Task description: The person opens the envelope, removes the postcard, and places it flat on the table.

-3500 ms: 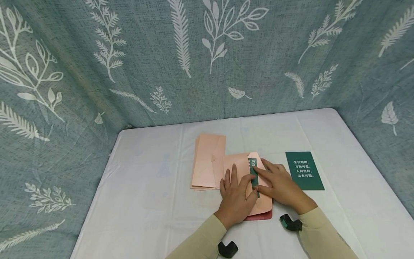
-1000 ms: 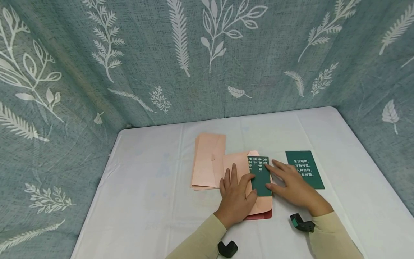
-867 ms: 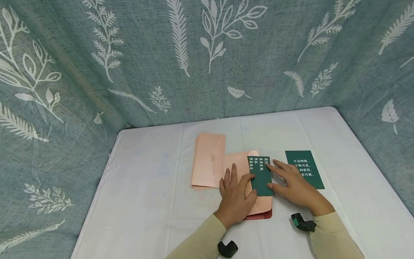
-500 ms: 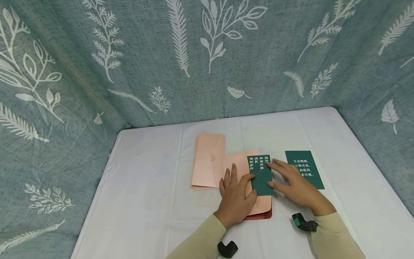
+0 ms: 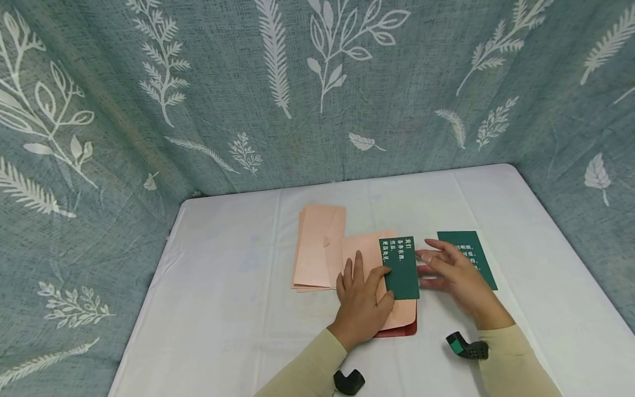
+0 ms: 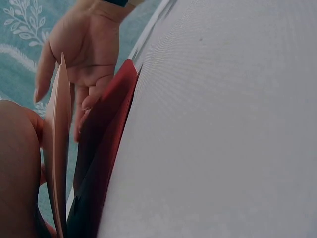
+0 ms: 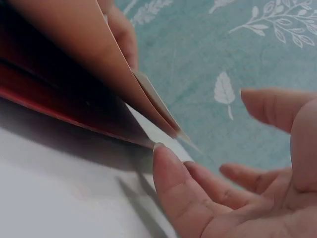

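Note:
In the head view, my left hand (image 5: 361, 302) rests on a pink envelope (image 5: 358, 243), its thumb and index finger against the left edge of a green card (image 5: 404, 284). The card lies over the envelope's right part, white lettering upward. Just right of the card, my right hand (image 5: 463, 278) holds nothing, its fingers extended. Under the envelope shows a red piece (image 5: 403, 332) with a rounded corner. In the right wrist view, a fingertip of my right hand (image 7: 213, 198) is close to the red piece's edge (image 7: 74, 121); contact is unclear.
Several pink envelopes (image 5: 317, 237) lie stacked at the upper left, partly under the worked envelope. A second green card (image 5: 488, 280) lies behind my right hand on the white tablecloth (image 5: 223, 292). A leaf-patterned curtain (image 5: 213, 94) surrounds the table's back and sides.
The green card, earlier mostly tucked in the envelope, has slid right and lies fully exposed. My right hand has let go of its edge and turned its palm more upward. My left hand stays put.

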Motion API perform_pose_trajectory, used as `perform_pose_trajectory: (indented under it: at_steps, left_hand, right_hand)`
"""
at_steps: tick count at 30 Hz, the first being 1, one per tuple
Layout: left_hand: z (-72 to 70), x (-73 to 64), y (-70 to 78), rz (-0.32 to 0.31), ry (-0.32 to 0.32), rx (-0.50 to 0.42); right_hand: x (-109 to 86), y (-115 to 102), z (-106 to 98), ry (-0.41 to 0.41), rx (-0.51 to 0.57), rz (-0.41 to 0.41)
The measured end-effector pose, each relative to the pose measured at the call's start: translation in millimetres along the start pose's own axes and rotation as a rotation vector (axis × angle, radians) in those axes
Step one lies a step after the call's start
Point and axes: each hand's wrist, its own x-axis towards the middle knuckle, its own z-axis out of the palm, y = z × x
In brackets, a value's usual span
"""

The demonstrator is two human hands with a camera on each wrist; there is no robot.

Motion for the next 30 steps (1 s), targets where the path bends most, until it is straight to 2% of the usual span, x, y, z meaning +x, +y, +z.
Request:
perform_pose_trajectory:
  at_steps: [3, 7, 22, 30]
  left_hand:
    - [0.2, 0.0, -0.3, 0.000, -0.002, 0.002]
    - [-0.1, 0.1, -0.1, -0.003, -0.008, 0.005]
    - [-0.5, 0.0, -0.1, 0.001, -0.006, 0.013]
    - [-0.1, 0.0, 0.0, -0.005, -0.004, 0.009]
  right_hand:
    - [1.7, 3, 3, -0.003, 0.081, 0.054]
    - [3.6, 6, 7, -0.011, 0.125, 0.092]
    - [5.7, 12, 13, 0.033, 0.077, 0.090]
    - [5.0, 8, 12, 0.039, 0.081, 0.088]
